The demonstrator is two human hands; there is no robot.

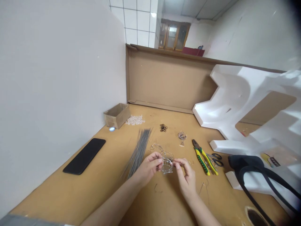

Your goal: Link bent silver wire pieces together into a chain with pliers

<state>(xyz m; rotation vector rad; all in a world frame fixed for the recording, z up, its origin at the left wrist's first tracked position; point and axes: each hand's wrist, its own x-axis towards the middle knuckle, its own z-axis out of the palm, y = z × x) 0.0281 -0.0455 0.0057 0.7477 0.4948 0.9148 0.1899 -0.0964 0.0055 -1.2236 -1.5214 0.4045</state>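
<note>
Between my two hands, a small round frame of bent silvery wire [167,165] is held above the table. My left hand [150,166] pinches its left side between thumb and fingers. On the right side of the frame, my right hand [184,174] has its thumb and forefinger pressed together at the wire. Just left of my left hand lies a bundle of straight grey wires [140,150]. Curved wire pieces [156,147] rest on the table behind the hands, and another bent piece [158,189] lies in front of them.
Yellow-green pliers [203,158] and black-handled scissors [216,159] lie right. A black phone-like slab [84,156] is left. Behind are a cardboard box [117,116], clear beads [135,120], black rings [163,127] and a wire coil [182,135]. White foam [225,125] stands right.
</note>
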